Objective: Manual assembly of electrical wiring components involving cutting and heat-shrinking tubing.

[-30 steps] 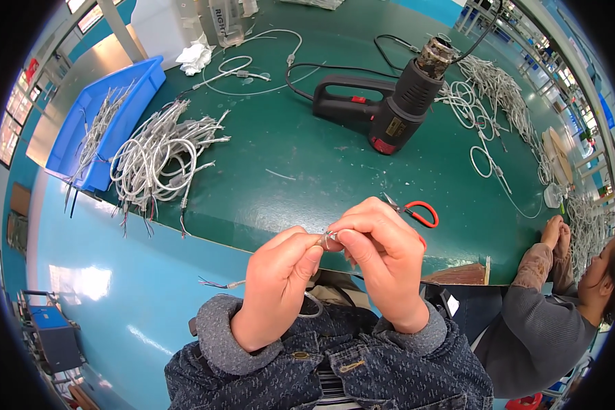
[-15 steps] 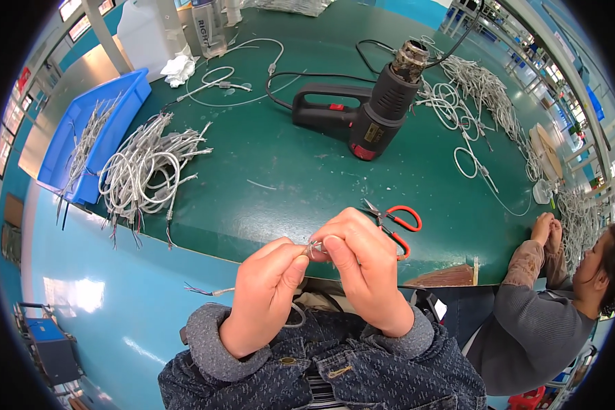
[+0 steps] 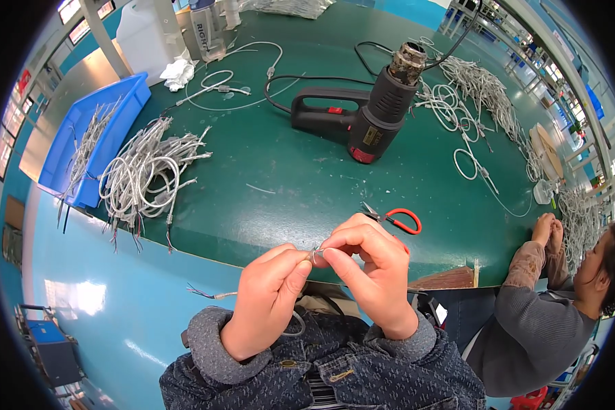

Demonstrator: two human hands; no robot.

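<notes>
At the table's near edge, my left hand (image 3: 270, 290) pinches a thin grey cable between thumb and forefinger. The cable (image 3: 224, 296) comes out on the left of that hand, ending in loose dark wires, and a loop of it hangs below the palm. My right hand (image 3: 372, 273) closes thumb and forefinger on fine silvery strands (image 3: 317, 253) at the cable's other end. The fingertips of both hands nearly meet there. Just beyond my right hand lie red-handled cutters (image 3: 398, 219), partly hidden by its knuckles.
A black heat gun (image 3: 383, 109) stands on the green table (image 3: 287, 184). Left are a bundle of grey cables (image 3: 147, 171) and a blue tray (image 3: 126, 123) holding more. Far right, cables (image 3: 482, 89) lie piled; a person (image 3: 547, 321) works there. A bottle (image 3: 207, 34) stands at the back.
My right hand has shifted slightly right and its fingers have risen over the strands, now covering more of the cutters' lower handle. My left hand has barely moved.
</notes>
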